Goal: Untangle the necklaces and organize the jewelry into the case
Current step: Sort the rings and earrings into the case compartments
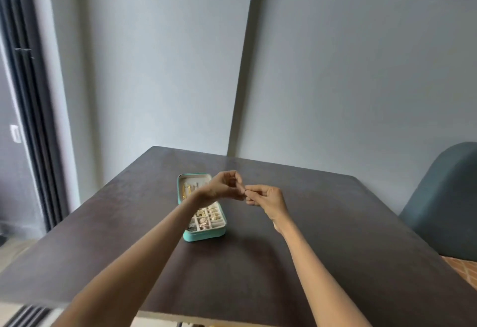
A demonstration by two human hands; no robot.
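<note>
One open turquoise rectangular jewelry case [206, 233] with gold pieces in cream compartments lies below the left hand [223, 187]. Left and right hand [265, 197] meet fingertip to fingertip, fingers curled, pinching something too small to identify.

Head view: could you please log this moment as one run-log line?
hands: left and right raised, fingertips meeting, item too small to identify | jewelry case: open on table, compartments hold jewelry | phase: untangling

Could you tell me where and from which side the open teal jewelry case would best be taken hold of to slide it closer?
Probably grip the teal jewelry case by its near short end, coming from the person's side with thumb and fingers across the outer shell. That end is unobstructed, while the left hand and right hand hover above the middle, and the open compartments hold loose jewelry.
</note>
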